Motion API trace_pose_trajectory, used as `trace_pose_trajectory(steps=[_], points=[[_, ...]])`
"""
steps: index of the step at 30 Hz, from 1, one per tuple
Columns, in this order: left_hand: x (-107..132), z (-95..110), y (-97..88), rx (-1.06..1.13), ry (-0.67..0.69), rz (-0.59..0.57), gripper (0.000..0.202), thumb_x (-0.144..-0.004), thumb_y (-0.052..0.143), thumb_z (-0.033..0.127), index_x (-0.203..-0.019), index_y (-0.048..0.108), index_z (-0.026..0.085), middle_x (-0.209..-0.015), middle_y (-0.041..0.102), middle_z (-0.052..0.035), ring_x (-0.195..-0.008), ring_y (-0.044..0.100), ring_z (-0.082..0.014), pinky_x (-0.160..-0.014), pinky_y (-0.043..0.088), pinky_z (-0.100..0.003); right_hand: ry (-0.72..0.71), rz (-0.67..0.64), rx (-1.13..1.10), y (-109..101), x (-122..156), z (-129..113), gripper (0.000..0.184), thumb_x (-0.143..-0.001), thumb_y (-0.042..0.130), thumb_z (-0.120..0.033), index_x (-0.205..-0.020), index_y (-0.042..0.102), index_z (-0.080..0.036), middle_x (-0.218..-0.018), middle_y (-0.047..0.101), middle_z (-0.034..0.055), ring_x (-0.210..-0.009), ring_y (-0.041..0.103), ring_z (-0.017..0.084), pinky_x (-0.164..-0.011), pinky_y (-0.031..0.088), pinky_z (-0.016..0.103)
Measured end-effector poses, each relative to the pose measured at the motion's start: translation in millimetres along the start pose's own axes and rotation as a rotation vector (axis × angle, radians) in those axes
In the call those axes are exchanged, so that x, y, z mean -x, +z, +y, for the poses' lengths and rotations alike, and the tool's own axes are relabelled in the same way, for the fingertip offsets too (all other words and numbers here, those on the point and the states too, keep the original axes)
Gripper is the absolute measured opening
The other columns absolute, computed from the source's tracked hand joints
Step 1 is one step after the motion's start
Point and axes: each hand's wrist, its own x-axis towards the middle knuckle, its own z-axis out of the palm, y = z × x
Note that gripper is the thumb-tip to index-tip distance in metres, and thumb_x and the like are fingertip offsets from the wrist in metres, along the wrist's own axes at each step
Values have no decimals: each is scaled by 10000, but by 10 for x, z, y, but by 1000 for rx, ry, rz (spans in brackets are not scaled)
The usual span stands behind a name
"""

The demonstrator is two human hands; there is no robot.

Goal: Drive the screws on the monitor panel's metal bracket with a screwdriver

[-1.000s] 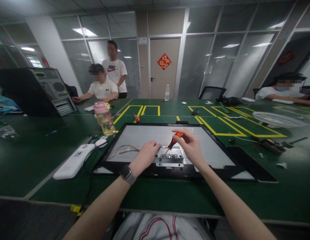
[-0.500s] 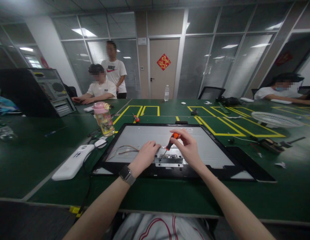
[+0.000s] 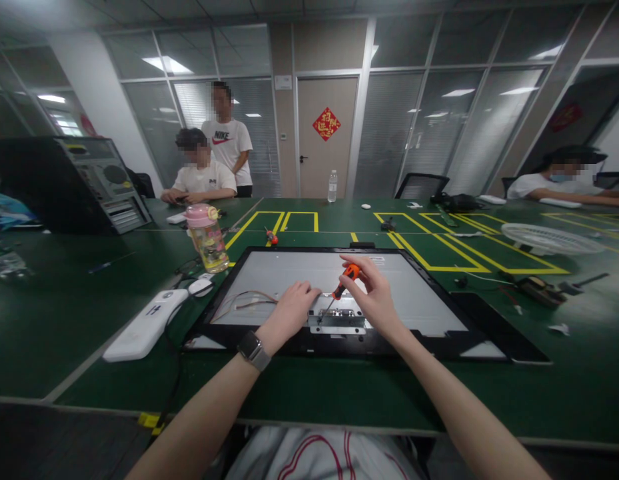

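In the head view, a flat display panel (image 3: 269, 267) with a pale back and black frame lies on the green table. A silver metal bracket (image 3: 346, 329) sits near its front edge. My left hand (image 3: 289, 307), wearing a watch, is closed at the bracket's left end; its fingertips are partly hidden. My right hand (image 3: 373, 290) grips an orange-and-black screwdriver (image 3: 348, 277) by its handle. The tool leans, with its tip down on the left part of the bracket. Thin cables (image 3: 252, 300) lie on the panel, left of my left hand.
Left of the panel are a white power bank-like block (image 3: 144, 327) with a cable and a pink-lidded bottle (image 3: 208, 240). A black slab (image 3: 499, 327) lies at its right. A computer case (image 3: 74, 180) stands far left. Several people are around the table.
My right fingers have shifted slightly around the screwdriver handle, while its tip stays in place. My left hand has not moved. The seated person at left has drawn their hands together.
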Motion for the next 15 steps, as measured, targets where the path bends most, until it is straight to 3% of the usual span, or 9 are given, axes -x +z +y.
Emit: trace_pose_trajectory(steps=[3, 5, 8, 12, 15], points=[[-7, -6, 8, 0, 2, -1, 457, -897, 408, -16, -1283, 558, 177, -1145, 589, -104, -1074, 534, -243, -946, 455, -368, 35, -188, -148, 8, 8, -8, 500, -958, 538, -276, -1448, 462, -336, -1249, 623, 94, -1015, 686, 213, -926, 584, 451], [-7, -8, 14, -5, 6, -2, 459, -899, 400, -17, -1284, 560, 174, -1153, 589, -108, -1073, 536, -241, -954, 455, -372, 56, -212, -207, 18, 11, -14, 541, -963, 527, -275, -1483, 397, -345, -1246, 634, 88, -941, 716, 193, -887, 607, 439], [-6, -14, 28, -22, 6, 8, 491, -888, 399, -25, -1306, 548, 184, -1165, 591, -103, -1067, 533, -234, -958, 454, -367, 53, -26, -173, 9, -4, -22, 538, -903, 635, -283, -1415, 471, -306, -1114, 689, 62, -873, 729, 197, -818, 627, 416], [-16, -24, 52, -39, -9, -2, 535, -846, 401, -59, -1293, 555, 193, -1167, 591, -96, -1066, 532, -233, -939, 461, -355, 36, 288, -66, -53, -48, -53, 398, -825, 726, -288, -1206, 612, -262, -956, 711, 28, -750, 711, 187, -682, 631, 365], [-25, -25, 54, -35, -13, -13, 550, -829, 402, -73, -1284, 558, 194, -1170, 592, -90, -1075, 533, -231, -943, 459, -345, 37, 354, 9, -79, -66, -68, 354, -816, 723, -288, -1159, 640, -262, -883, 683, 10, -648, 649, 160, -550, 601, 318]])
